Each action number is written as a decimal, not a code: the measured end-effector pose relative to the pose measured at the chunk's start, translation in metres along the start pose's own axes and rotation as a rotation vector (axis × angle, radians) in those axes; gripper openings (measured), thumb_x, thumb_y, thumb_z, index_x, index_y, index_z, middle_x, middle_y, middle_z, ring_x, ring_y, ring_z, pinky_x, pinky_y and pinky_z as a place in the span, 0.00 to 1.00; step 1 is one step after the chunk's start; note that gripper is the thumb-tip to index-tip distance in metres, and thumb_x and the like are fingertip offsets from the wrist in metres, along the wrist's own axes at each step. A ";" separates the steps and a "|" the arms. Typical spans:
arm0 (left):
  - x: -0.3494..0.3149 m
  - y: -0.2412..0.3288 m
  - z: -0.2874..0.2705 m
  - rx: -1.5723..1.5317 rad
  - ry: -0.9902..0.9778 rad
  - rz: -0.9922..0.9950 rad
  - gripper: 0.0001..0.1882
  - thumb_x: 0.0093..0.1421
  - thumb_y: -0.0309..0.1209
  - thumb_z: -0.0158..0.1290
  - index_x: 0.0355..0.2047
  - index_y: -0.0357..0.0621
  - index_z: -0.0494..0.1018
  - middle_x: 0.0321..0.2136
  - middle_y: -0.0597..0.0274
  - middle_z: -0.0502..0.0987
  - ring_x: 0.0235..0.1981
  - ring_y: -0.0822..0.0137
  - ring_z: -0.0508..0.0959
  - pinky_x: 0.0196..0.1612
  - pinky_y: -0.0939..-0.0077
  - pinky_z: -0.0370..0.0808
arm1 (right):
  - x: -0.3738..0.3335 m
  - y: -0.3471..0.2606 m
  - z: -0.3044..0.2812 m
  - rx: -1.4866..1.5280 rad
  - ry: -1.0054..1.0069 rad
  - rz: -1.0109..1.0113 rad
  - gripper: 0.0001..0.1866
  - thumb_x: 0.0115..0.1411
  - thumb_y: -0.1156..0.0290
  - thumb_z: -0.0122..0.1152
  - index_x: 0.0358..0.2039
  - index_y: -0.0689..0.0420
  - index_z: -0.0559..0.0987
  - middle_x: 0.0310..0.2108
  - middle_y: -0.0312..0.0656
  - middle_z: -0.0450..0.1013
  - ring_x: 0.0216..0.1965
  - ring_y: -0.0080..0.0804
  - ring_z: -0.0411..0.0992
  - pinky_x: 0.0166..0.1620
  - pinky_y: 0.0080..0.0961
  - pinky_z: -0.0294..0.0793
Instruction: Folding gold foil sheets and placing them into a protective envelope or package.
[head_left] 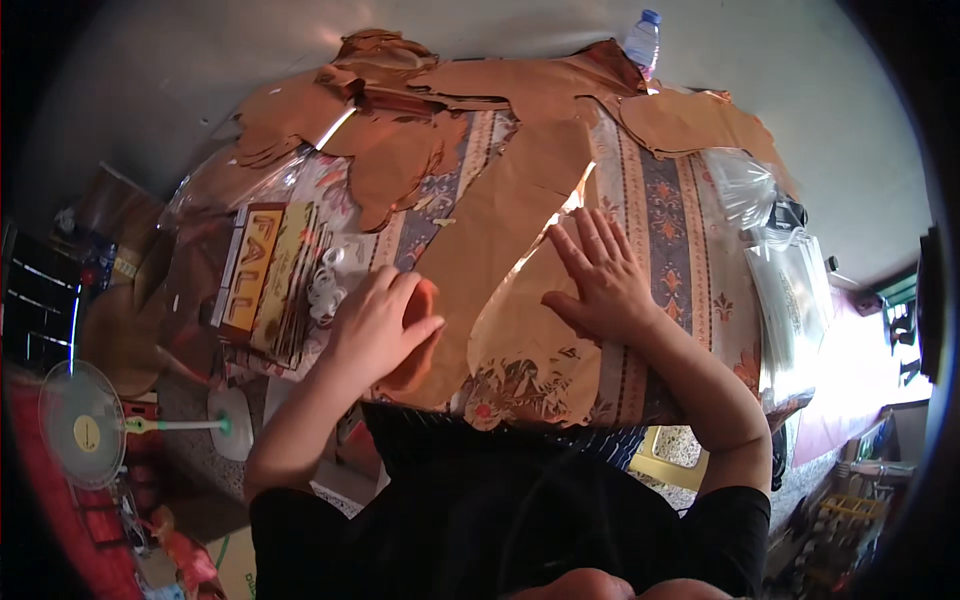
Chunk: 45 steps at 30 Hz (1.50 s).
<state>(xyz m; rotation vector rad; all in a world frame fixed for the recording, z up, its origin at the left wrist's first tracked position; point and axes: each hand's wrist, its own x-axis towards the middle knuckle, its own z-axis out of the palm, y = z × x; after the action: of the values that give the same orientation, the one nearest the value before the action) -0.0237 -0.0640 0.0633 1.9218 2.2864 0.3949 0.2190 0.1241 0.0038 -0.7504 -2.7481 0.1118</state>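
Both arms [705, 375] bend, left hand [378, 315] clamping fingers [403, 288] on an orange piece [411, 370], right hand [602, 285] palm-down on brown sheet [525, 320], fingers apart

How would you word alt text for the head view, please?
A person's right hand lies spread on a brown sheet while the left hand holds an orange piece over a patterned tablecloth; more brown sheets lie toward the far edge.

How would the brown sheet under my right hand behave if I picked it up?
The brown sheet looks thin and flat, so it's probably light and floppy. The bright glint along its curved edge suggests a smooth surface that might slip under your right hand.
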 end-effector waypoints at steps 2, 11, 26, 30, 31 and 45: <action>-0.021 -0.001 0.003 0.007 0.042 -0.059 0.24 0.52 0.43 0.63 0.42 0.39 0.69 0.38 0.52 0.73 0.42 0.51 0.75 0.43 0.60 0.73 | 0.001 0.000 0.001 -0.002 -0.003 -0.011 0.44 0.53 0.44 0.59 0.67 0.50 0.58 0.67 0.59 0.51 0.69 0.56 0.46 0.69 0.46 0.41; -0.039 -0.007 0.023 -0.173 0.204 -0.070 0.19 0.52 0.38 0.64 0.34 0.41 0.67 0.27 0.57 0.72 0.29 0.57 0.75 0.33 0.65 0.72 | 0.000 -0.002 -0.001 -0.036 -0.029 0.005 0.45 0.53 0.42 0.59 0.68 0.49 0.58 0.68 0.57 0.49 0.70 0.53 0.45 0.69 0.45 0.41; -0.023 -0.003 0.007 -0.945 0.078 -0.194 0.22 0.56 0.18 0.55 0.48 0.41 0.59 0.36 0.62 0.74 0.32 0.79 0.73 0.32 0.85 0.69 | 0.000 0.001 0.002 -0.038 0.012 -0.040 0.45 0.56 0.38 0.54 0.67 0.51 0.59 0.66 0.61 0.51 0.69 0.56 0.45 0.70 0.45 0.38; -0.015 0.039 -0.013 -0.749 0.081 -0.032 0.19 0.56 0.19 0.54 0.45 0.39 0.61 0.30 0.54 0.76 0.29 0.69 0.78 0.32 0.75 0.73 | -0.001 0.002 0.004 -0.047 0.031 -0.046 0.45 0.53 0.43 0.60 0.67 0.53 0.59 0.67 0.59 0.51 0.69 0.56 0.47 0.69 0.45 0.43; -0.012 0.045 -0.010 -0.704 0.103 0.053 0.19 0.56 0.19 0.54 0.45 0.39 0.61 0.29 0.53 0.76 0.28 0.66 0.79 0.31 0.73 0.74 | -0.001 0.003 0.005 -0.042 0.032 -0.043 0.46 0.53 0.43 0.60 0.66 0.53 0.59 0.67 0.60 0.51 0.69 0.56 0.47 0.69 0.45 0.43; 0.040 0.102 0.051 -0.718 -0.225 0.307 0.14 0.61 0.27 0.54 0.44 0.38 0.64 0.32 0.52 0.75 0.31 0.63 0.79 0.34 0.69 0.76 | -0.001 0.007 0.007 -0.158 0.038 -0.097 0.41 0.56 0.50 0.53 0.68 0.51 0.57 0.66 0.61 0.52 0.68 0.58 0.49 0.69 0.49 0.41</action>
<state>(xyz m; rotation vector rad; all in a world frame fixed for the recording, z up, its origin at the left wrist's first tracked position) 0.0797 -0.0031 0.0457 1.7906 1.4226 0.8427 0.2209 0.1294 -0.0045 -0.6499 -2.7752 -0.1395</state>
